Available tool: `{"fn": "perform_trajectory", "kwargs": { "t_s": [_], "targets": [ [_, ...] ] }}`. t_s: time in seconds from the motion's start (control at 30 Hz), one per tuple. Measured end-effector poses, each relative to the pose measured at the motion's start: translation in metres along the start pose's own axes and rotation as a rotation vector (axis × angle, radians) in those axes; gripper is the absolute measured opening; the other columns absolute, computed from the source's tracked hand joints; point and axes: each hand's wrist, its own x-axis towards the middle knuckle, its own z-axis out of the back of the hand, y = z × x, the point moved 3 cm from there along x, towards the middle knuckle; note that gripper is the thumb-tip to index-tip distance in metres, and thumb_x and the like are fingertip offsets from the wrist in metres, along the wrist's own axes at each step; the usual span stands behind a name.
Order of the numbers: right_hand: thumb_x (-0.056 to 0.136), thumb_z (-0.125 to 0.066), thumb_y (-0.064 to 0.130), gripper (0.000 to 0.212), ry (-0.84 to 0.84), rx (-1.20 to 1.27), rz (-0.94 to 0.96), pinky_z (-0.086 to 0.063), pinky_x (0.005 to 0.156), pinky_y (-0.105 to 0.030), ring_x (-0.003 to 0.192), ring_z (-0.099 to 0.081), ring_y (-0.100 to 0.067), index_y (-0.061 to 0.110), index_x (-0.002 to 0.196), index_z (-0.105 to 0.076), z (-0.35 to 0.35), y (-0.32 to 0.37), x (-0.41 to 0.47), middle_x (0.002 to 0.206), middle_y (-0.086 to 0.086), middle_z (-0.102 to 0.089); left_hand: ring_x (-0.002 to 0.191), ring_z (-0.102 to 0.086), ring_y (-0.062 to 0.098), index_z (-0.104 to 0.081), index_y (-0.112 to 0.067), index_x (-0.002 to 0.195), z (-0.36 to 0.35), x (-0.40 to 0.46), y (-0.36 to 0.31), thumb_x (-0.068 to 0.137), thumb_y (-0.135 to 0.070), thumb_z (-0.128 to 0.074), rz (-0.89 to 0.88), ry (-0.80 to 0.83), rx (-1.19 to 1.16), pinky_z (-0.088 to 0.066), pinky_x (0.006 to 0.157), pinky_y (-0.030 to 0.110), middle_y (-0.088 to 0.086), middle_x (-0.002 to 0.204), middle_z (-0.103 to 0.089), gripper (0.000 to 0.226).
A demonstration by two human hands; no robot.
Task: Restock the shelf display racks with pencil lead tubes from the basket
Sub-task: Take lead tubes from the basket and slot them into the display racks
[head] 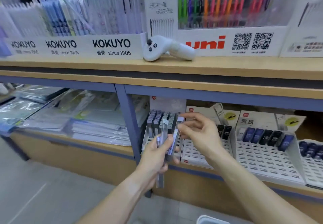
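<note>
My left hand (157, 152) grips a bundle of slim clear pencil lead tubes (165, 136) in front of the lower shelf. My right hand (199, 133) pinches one tube (179, 124) by its upper part, right beside the bundle. Behind them stands a white display rack (148, 136) with rows of grey-capped tubes (161, 117) at its back. To its right, a second rack (195, 152) holds two black tubes, and a third rack (265, 155) holds several blue and black tubes. A white basket rim (209, 219) shows at the bottom edge.
A white hand controller (166, 48) lies on the upper wooden shelf, before pen displays marked KOKUYO and uni. Left of the blue shelf post (130, 124), stacks of wrapped paper goods (78, 117) fill the lower shelf. A further rack (312, 155) sits at the far right.
</note>
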Motion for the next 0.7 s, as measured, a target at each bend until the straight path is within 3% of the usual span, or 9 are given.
{"fn": "perform_trajectory", "kwargs": {
  "t_s": [0.13, 0.23, 0.3, 0.4, 0.57, 0.7],
  "targets": [
    [0.087, -0.080, 0.019, 0.023, -0.140, -0.102, 0.083, -0.062, 0.081, -0.043, 0.084, -0.073, -0.015, 0.029, 0.104, -0.068, -0.007, -0.008, 0.013, 0.087, 0.002, -0.075, 0.085, -0.078, 0.025, -0.057, -0.017, 0.127, 0.025, 0.009, 0.004, 0.100, -0.039, -0.061, 0.064, -0.183, -0.019, -0.018, 0.035, 0.018, 0.006, 0.107, -0.077, 0.035],
    [0.088, -0.077, 0.014, 0.022, -0.172, -0.106, 0.152, -0.060, 0.081, -0.032, 0.084, -0.071, -0.008, 0.025, 0.102, -0.065, -0.011, -0.011, 0.018, 0.090, 0.004, -0.074, 0.068, -0.074, 0.020, -0.061, -0.019, 0.116, 0.044, 0.016, 0.011, 0.101, -0.040, -0.060, 0.085, -0.263, 0.070, -0.020, 0.036, 0.017, 0.003, 0.086, -0.077, 0.026],
    [0.089, -0.076, 0.011, 0.023, -0.165, -0.115, 0.179, -0.058, 0.081, -0.025, 0.085, -0.070, -0.008, 0.025, 0.102, -0.064, -0.015, -0.015, 0.021, 0.092, 0.005, -0.073, 0.045, -0.052, 0.015, -0.061, -0.014, 0.110, 0.051, 0.018, 0.017, 0.101, -0.039, -0.060, 0.097, -0.255, 0.144, -0.019, 0.038, 0.018, -0.002, 0.063, -0.063, 0.027],
    [0.089, -0.076, 0.008, 0.024, -0.134, -0.117, 0.224, -0.057, 0.078, -0.022, 0.084, -0.070, -0.007, 0.024, 0.101, -0.063, -0.027, -0.017, 0.025, 0.092, 0.004, -0.072, 0.040, -0.023, 0.009, -0.063, -0.015, 0.108, 0.054, 0.023, 0.026, 0.100, -0.035, -0.062, 0.168, -0.230, 0.125, -0.016, 0.038, 0.019, -0.009, 0.052, -0.037, 0.022],
    [0.089, -0.075, 0.009, 0.021, -0.011, -0.266, 0.323, -0.058, 0.076, -0.020, 0.087, -0.069, -0.002, 0.023, 0.102, -0.066, -0.060, -0.022, 0.034, 0.089, 0.012, -0.071, 0.042, -0.020, 0.011, -0.061, -0.010, 0.099, 0.058, 0.027, 0.031, 0.095, -0.024, -0.050, 0.280, -0.250, -0.072, -0.013, 0.038, 0.019, -0.006, 0.055, -0.035, 0.018],
    [0.087, -0.077, 0.013, 0.023, 0.034, -0.461, 0.428, -0.056, 0.072, -0.037, 0.077, -0.066, -0.007, 0.027, 0.101, -0.066, -0.079, -0.031, 0.042, 0.079, 0.017, -0.064, 0.043, -0.027, 0.012, -0.058, -0.009, 0.100, 0.063, 0.026, 0.032, 0.097, -0.018, -0.047, 0.276, -0.331, -0.116, -0.016, 0.036, 0.019, -0.002, 0.058, -0.040, 0.015]
  ]
}}
